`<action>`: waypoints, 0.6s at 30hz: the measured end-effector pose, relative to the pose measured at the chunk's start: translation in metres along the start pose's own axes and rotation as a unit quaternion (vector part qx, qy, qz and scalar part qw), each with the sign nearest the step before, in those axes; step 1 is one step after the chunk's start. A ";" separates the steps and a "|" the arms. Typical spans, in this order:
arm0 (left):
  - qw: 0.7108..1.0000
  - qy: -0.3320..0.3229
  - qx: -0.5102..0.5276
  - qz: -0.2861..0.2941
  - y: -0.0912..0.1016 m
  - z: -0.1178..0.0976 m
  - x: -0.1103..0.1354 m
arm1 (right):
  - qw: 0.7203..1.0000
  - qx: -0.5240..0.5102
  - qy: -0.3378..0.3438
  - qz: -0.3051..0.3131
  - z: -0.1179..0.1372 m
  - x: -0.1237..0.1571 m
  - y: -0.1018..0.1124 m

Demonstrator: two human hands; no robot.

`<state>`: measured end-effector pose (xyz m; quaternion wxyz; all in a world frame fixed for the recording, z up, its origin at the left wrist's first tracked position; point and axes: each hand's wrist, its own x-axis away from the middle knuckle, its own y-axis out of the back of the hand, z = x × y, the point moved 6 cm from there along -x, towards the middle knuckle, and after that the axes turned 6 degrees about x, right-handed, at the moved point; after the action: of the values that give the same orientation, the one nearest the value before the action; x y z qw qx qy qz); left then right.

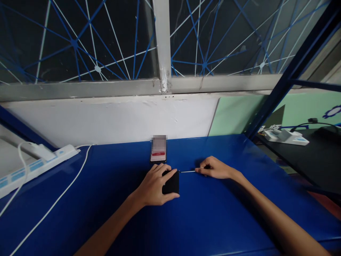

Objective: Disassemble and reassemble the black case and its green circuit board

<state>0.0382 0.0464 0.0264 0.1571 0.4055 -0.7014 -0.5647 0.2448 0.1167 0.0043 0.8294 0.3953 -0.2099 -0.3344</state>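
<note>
My left hand (156, 185) grips a small flat black box-like object (172, 184) on the blue table, thumb along its near edge and fingers over its far side. What the object is exactly, I cannot make out. My right hand (213, 167) is closed around the end of a thin metal rod (188, 171), which looks like a screwdriver shaft; its handle is hidden in the fingers. The rod lies level, and its tip meets the far right corner of the black object. Just beyond my left hand a phone (158, 156) leans upright with its screen lit.
On the left of the blue table (213, 220) lies a white power strip (39, 167) with a plug and a white cable (68, 188). Another power strip (287, 137) rests on a black table at the right. A blue metal post (279, 85) rises at the back right corner.
</note>
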 end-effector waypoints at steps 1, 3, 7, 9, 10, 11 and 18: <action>1.000 0.000 -0.001 0.001 0.000 0.000 0.000 | 1.000 0.000 -0.001 0.003 0.000 0.000 0.000; 1.000 -0.001 -0.004 0.002 0.000 -0.001 0.000 | 1.000 0.004 0.000 0.003 0.001 0.000 -0.001; 1.000 0.000 -0.005 0.000 0.000 0.000 0.000 | 1.000 0.011 0.001 -0.007 0.006 0.001 0.001; 1.000 0.000 -0.007 -0.003 0.000 0.001 0.001 | 1.000 0.004 0.008 -0.007 0.009 0.002 0.002; 1.000 0.000 -0.009 -0.004 0.000 0.001 0.002 | 1.000 -0.004 0.014 -0.003 0.010 0.003 0.002; 1.000 0.000 -0.011 -0.006 0.000 0.002 0.002 | 1.000 -0.015 0.021 0.002 0.010 0.003 0.002; 0.999 -0.012 -0.020 -0.022 0.002 0.000 0.005 | 0.995 -0.099 0.028 0.015 0.002 0.002 -0.001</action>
<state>0.0341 0.0427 0.0265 0.1442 0.4113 -0.6827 -0.5865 0.2443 0.1141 0.0053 0.8748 0.3172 -0.1580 -0.3303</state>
